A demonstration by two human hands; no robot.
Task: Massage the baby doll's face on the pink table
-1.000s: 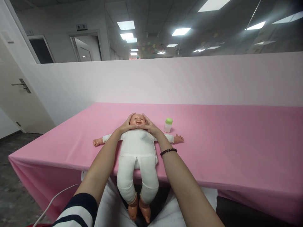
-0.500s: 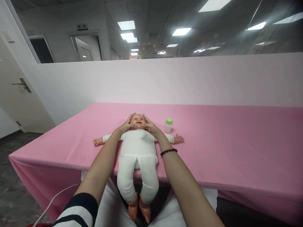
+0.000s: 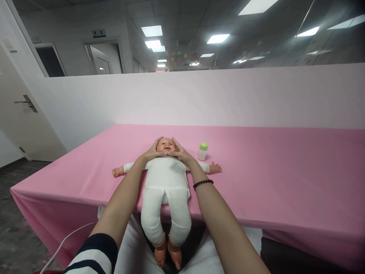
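A baby doll (image 3: pixel 167 173) in a white suit lies on its back, with its bare feet hanging past the table's front edge toward me. My left hand (image 3: pixel 152 152) cups one side of the doll's head, fingers along the temple and thumb on the chin. On the other side my right hand (image 3: pixel 181 153) does the same, and the two thumb tips nearly meet under the doll's mouth. Both of the doll's arms stretch out sideways. Just right of my right hand stands a small clear bottle with a green cap (image 3: pixel 202 151).
A pink cloth (image 3: pixel 285 171) covers the table and hangs over its edges. Behind it rises a white half-wall (image 3: pixel 228 97) with glass above. A door (image 3: pixel 25 110) is at the left, and a white cable (image 3: pixel 67 239) runs down at the lower left.
My thumbs have slid inward from the sides of the doll's mouth to the middle of its chin. The doll's body and the bottle stay put.
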